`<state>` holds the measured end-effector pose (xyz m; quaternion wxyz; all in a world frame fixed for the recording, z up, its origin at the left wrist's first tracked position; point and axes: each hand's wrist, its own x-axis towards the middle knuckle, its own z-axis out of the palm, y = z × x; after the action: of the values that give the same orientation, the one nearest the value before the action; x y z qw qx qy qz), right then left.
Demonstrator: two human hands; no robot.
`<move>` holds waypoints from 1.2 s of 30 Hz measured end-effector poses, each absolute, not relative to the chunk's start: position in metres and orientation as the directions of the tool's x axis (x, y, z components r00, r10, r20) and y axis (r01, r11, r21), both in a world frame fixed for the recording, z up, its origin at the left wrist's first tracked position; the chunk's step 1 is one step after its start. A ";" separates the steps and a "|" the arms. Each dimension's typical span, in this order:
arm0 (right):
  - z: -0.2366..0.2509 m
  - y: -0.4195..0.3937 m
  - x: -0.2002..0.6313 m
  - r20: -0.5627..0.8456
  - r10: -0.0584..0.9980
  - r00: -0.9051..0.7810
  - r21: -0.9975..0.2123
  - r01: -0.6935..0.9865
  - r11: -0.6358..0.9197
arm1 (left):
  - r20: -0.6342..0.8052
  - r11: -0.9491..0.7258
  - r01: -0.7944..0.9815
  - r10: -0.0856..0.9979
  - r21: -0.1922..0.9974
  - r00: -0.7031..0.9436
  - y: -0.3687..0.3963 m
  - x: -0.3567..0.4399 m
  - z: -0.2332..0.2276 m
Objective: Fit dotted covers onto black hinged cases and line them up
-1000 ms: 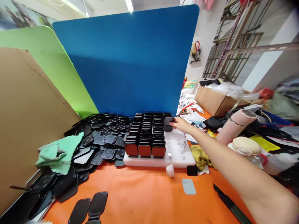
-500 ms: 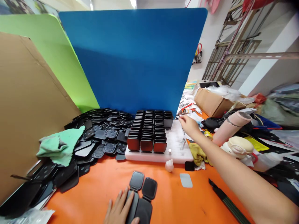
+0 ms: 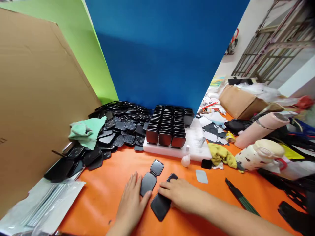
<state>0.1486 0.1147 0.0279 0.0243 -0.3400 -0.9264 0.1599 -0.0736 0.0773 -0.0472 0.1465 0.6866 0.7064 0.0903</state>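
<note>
Two black hinged compact-like cases lie on the orange tabletop [image 3: 108,183]. The left one [image 3: 148,183] is spread out, its smaller square panel pointing away from me. My left hand [image 3: 133,196] rests beside it, fingers stretched out and the thumb at its near edge. My right hand [image 3: 179,195] bends its fingers over the middle of the right case [image 3: 160,206], covering its hinge area. Beyond the hands, a white foam block [image 3: 169,150] holds several rows of upright dark panels [image 3: 164,139].
Black pieces [image 3: 125,126] are heaped at the back left, with a green cloth [image 3: 87,131] on them. A grey square [image 3: 201,176], a dark green-handled cutter [image 3: 242,198], a yellow cloth [image 3: 221,154] and a pink flask [image 3: 261,129] lie to the right. A blue board [image 3: 159,55] stands behind.
My right hand has come back from the far right of the foam block onto the right case. That case has shifted and turned beside the left one. The view has tilted downward.
</note>
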 end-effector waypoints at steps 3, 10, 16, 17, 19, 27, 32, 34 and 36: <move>0.024 0.111 0.136 0.046 0.551 -0.833 -0.167 0.538 0.826 | -0.131 0.084 0.934 0.991 0.348 -0.040 0.077 -0.071 -0.043; 0.019 0.100 0.127 -0.102 0.554 -0.826 -0.125 0.563 0.817 | -0.129 0.118 0.881 0.990 0.459 -0.066 0.089 -0.063 -0.025; 0.088 0.121 0.190 -0.101 0.655 -0.749 -0.554 0.590 0.588 | 0.027 -0.026 0.674 1.000 0.738 0.009 0.077 -0.064 -0.034; 0.104 0.133 0.208 -0.120 0.714 -0.690 -0.644 0.601 0.473 | 0.037 -0.022 0.626 0.999 0.780 -0.011 0.076 -0.066 -0.034; 0.130 0.164 0.243 -0.008 0.888 -0.459 -0.711 0.627 0.318 | 0.046 -0.002 0.535 0.996 0.845 -0.070 0.077 -0.070 -0.028; 0.099 0.305 0.285 0.144 0.981 -0.127 -0.689 0.699 0.192 | 0.226 -0.186 0.455 0.974 0.871 -0.034 0.111 -0.064 0.058; 0.065 0.349 0.277 0.092 0.979 -0.182 -0.704 0.683 0.193 | 0.427 -0.380 0.489 0.904 0.785 0.017 0.137 -0.050 0.100; 0.058 0.359 0.282 0.070 0.977 -0.201 -0.700 0.687 0.192 | 0.476 -0.435 0.498 0.878 0.750 0.051 0.146 -0.047 0.112; 0.051 0.364 0.285 0.045 0.973 -0.225 -0.694 0.694 0.192 | 0.511 -0.480 0.504 0.855 0.718 0.088 0.155 -0.042 0.124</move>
<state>0.2849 0.3642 0.0510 0.2495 -0.5705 -0.7306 0.2800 -0.0417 0.1551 0.1241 0.1833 0.7145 0.4756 0.4794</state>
